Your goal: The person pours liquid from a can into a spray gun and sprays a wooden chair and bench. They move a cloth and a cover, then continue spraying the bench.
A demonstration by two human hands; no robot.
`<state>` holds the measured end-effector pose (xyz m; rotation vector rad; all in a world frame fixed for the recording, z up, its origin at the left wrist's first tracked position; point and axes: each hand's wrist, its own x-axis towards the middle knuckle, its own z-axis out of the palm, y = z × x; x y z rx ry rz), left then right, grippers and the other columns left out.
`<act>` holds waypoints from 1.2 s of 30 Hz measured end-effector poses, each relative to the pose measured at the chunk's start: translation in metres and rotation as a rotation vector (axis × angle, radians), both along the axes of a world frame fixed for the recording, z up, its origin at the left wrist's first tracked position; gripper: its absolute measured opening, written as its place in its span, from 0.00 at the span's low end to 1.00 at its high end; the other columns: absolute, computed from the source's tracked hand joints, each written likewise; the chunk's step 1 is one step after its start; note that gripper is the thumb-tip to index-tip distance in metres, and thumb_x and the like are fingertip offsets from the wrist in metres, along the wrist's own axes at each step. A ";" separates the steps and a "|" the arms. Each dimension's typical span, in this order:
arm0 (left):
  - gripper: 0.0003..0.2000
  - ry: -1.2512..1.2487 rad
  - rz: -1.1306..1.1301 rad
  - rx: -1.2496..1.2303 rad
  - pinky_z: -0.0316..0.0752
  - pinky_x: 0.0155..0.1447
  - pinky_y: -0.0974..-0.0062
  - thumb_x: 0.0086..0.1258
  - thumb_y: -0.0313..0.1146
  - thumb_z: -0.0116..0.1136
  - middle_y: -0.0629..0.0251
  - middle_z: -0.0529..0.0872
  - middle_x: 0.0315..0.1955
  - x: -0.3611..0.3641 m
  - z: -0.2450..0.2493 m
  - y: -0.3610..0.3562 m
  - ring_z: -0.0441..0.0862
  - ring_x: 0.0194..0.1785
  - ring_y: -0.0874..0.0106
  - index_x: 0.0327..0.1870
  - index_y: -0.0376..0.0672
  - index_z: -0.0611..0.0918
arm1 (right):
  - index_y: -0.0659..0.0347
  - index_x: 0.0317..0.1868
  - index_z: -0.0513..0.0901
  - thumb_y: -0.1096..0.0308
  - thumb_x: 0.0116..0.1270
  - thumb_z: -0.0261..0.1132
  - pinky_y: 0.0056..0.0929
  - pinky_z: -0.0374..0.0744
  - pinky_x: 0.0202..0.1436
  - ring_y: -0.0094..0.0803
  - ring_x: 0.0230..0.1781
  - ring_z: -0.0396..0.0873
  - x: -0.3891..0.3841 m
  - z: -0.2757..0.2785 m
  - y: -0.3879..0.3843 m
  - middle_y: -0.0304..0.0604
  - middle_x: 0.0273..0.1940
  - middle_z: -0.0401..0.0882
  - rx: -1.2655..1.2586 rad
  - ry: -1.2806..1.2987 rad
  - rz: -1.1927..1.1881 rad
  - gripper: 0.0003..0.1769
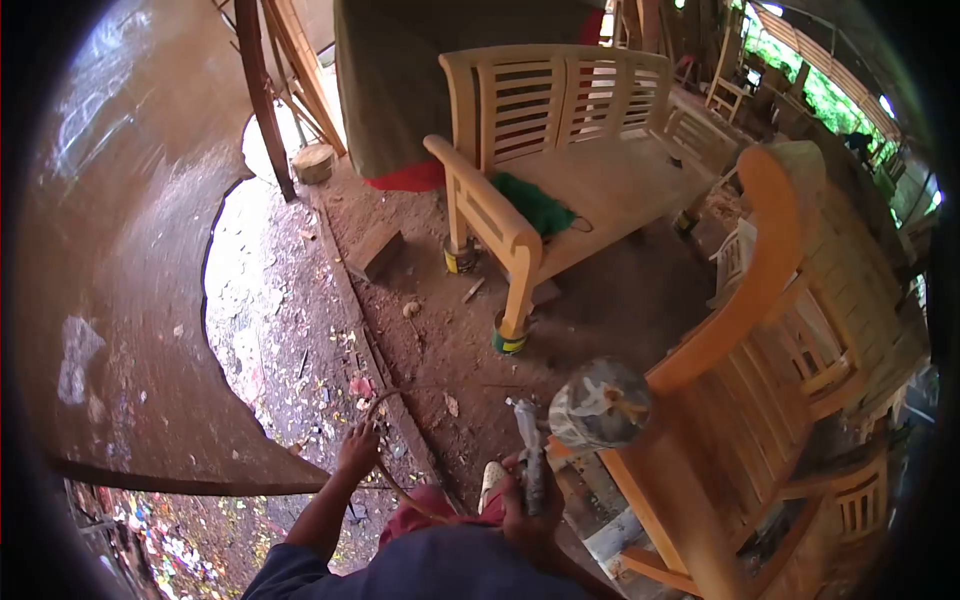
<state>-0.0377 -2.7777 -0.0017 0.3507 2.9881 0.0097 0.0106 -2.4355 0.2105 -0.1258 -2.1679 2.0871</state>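
My left hand [358, 450] is closed around a thin brown hose [392, 482] that curves down toward my lap. In my right hand [518, 500], low in the middle of the view, is a spray gun [531, 450], its nozzle end pointing up and away from me. A round, paint-stained cup [600, 403] sits at the gun's right, beside the curved arm of a wooden chair [700, 350]. Ahead stands a pale wooden bench [620, 190] with slatted back, its legs in small cans [509, 334]. A green cloth [530, 203] lies on its seat.
A large dark sheet [120, 300] covers the left side. A wood block [375, 253] and a cut log [313, 163] lie on the dirt floor. Behind the bench hangs a grey cover [385, 90]. More wooden furniture [860, 500] stands at the right.
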 end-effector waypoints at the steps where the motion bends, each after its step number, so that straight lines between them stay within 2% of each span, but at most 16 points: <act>1: 0.13 0.074 -0.038 -0.040 0.65 0.65 0.60 0.56 0.38 0.63 0.55 0.74 0.53 0.005 -0.004 0.001 0.70 0.62 0.58 0.39 0.41 0.81 | 0.63 0.50 0.75 0.78 0.64 0.61 0.17 0.71 0.34 0.17 0.28 0.69 -0.015 0.017 0.001 0.33 0.38 0.75 0.058 0.057 0.028 0.14; 2: 0.14 -0.084 0.001 -0.041 0.66 0.63 0.59 0.59 0.38 0.61 0.54 0.75 0.53 0.005 0.004 0.006 0.71 0.60 0.57 0.42 0.41 0.80 | 0.63 0.52 0.74 0.78 0.63 0.61 0.17 0.71 0.36 0.17 0.30 0.69 -0.029 0.035 0.002 0.33 0.39 0.75 0.050 0.032 0.048 0.16; 7: 0.21 -0.120 0.223 0.337 0.71 0.58 0.56 0.61 0.35 0.59 0.53 0.76 0.53 -0.030 0.021 0.034 0.76 0.55 0.53 0.55 0.43 0.72 | 0.62 0.59 0.69 0.79 0.63 0.61 0.18 0.71 0.36 0.18 0.29 0.68 -0.091 0.063 -0.005 0.33 0.42 0.74 0.117 0.157 0.001 0.23; 9: 0.22 -0.184 0.251 0.347 0.71 0.57 0.57 0.61 0.35 0.59 0.52 0.76 0.53 -0.077 0.043 0.041 0.76 0.55 0.51 0.56 0.43 0.72 | 0.62 0.61 0.68 0.79 0.63 0.61 0.17 0.71 0.33 0.17 0.27 0.68 -0.120 0.062 0.000 0.34 0.43 0.74 0.224 0.202 0.007 0.25; 10: 0.23 -0.215 0.264 0.355 0.72 0.57 0.57 0.60 0.36 0.60 0.52 0.76 0.52 -0.102 0.052 0.041 0.76 0.55 0.50 0.57 0.43 0.71 | 0.61 0.61 0.68 0.79 0.63 0.61 0.16 0.71 0.31 0.16 0.26 0.68 -0.133 0.063 -0.001 0.34 0.42 0.74 0.083 0.145 -0.056 0.25; 12: 0.23 -0.067 0.208 0.439 0.71 0.57 0.56 0.60 0.36 0.60 0.50 0.76 0.52 -0.160 0.043 0.027 0.75 0.55 0.49 0.57 0.42 0.71 | 0.61 0.62 0.68 0.78 0.63 0.61 0.14 0.70 0.26 0.15 0.24 0.67 -0.166 0.064 -0.005 0.35 0.42 0.75 -0.194 0.048 -0.197 0.26; 15: 0.23 0.017 0.206 0.524 0.69 0.60 0.55 0.60 0.35 0.60 0.47 0.74 0.55 -0.271 0.056 0.009 0.72 0.58 0.48 0.56 0.40 0.72 | 0.60 0.48 0.78 0.74 0.64 0.64 0.13 0.66 0.22 0.12 0.23 0.70 -0.229 0.046 0.003 0.33 0.34 0.79 -0.376 0.043 -0.541 0.12; 16: 0.23 0.001 0.229 0.550 0.68 0.61 0.55 0.61 0.36 0.61 0.47 0.73 0.56 -0.311 0.063 0.001 0.72 0.59 0.48 0.56 0.40 0.72 | 0.60 0.45 0.80 0.73 0.63 0.66 0.13 0.64 0.18 0.11 0.19 0.68 -0.253 0.036 0.009 0.33 0.32 0.80 -0.288 0.092 -0.665 0.10; 17: 0.23 0.012 0.216 0.594 0.68 0.61 0.55 0.61 0.36 0.61 0.48 0.73 0.56 -0.352 0.068 -0.007 0.71 0.59 0.48 0.57 0.40 0.72 | 0.59 0.43 0.80 0.68 0.64 0.67 0.14 0.61 0.15 0.11 0.19 0.67 -0.272 0.023 0.015 0.32 0.32 0.80 -0.366 0.052 -0.769 0.09; 18: 0.24 0.017 0.208 0.636 0.67 0.62 0.56 0.62 0.36 0.61 0.48 0.73 0.56 -0.392 0.073 -0.015 0.71 0.60 0.48 0.58 0.41 0.71 | 0.59 0.46 0.77 0.66 0.66 0.64 0.14 0.61 0.14 0.12 0.17 0.65 -0.287 0.014 0.024 0.33 0.34 0.79 -0.294 -0.038 -0.806 0.11; 21: 0.22 0.203 0.005 0.628 0.67 0.62 0.55 0.62 0.36 0.61 0.49 0.73 0.56 -0.504 0.096 -0.026 0.71 0.60 0.49 0.56 0.40 0.73 | 0.58 0.53 0.72 0.59 0.71 0.58 0.14 0.59 0.13 0.14 0.14 0.60 -0.338 0.008 0.019 0.35 0.36 0.77 -0.188 -0.220 -0.890 0.16; 24: 0.20 0.089 -0.107 0.546 0.66 0.63 0.55 0.61 0.37 0.62 0.49 0.73 0.57 -0.592 0.132 -0.008 0.70 0.61 0.49 0.53 0.40 0.75 | 0.58 0.52 0.72 0.53 0.73 0.55 0.15 0.58 0.12 0.15 0.13 0.58 -0.397 0.027 -0.008 0.34 0.34 0.75 -0.217 -0.230 -0.930 0.18; 28: 0.21 0.104 -0.319 0.597 0.64 0.66 0.56 0.59 0.40 0.63 0.48 0.71 0.58 -0.681 0.133 0.045 0.67 0.63 0.49 0.52 0.41 0.76 | 0.57 0.52 0.71 0.52 0.72 0.57 0.15 0.59 0.13 0.16 0.15 0.60 -0.448 0.044 -0.055 0.34 0.34 0.75 -0.174 -0.280 -0.952 0.19; 30: 0.23 -0.001 -0.304 0.611 0.63 0.67 0.55 0.59 0.41 0.64 0.47 0.68 0.61 -0.714 0.140 0.077 0.65 0.65 0.47 0.54 0.42 0.76 | 0.57 0.52 0.72 0.52 0.71 0.58 0.15 0.60 0.14 0.15 0.17 0.62 -0.468 0.042 -0.067 0.33 0.35 0.75 -0.139 -0.270 -0.949 0.19; 33: 0.30 0.025 -0.387 0.554 0.64 0.65 0.51 0.56 0.46 0.65 0.48 0.65 0.62 -0.771 0.096 0.116 0.65 0.64 0.45 0.58 0.41 0.72 | 0.58 0.50 0.73 0.54 0.70 0.60 0.15 0.62 0.17 0.15 0.22 0.65 -0.485 0.010 -0.073 0.33 0.35 0.76 -0.047 -0.206 -0.989 0.17; 36: 0.34 -0.085 -0.295 0.364 0.65 0.63 0.48 0.54 0.49 0.66 0.47 0.66 0.62 -0.809 0.089 0.149 0.65 0.63 0.43 0.60 0.41 0.70 | 0.60 0.47 0.73 0.59 0.70 0.59 0.17 0.63 0.17 0.15 0.23 0.66 -0.507 0.016 -0.081 0.34 0.36 0.75 0.013 -0.145 -0.971 0.14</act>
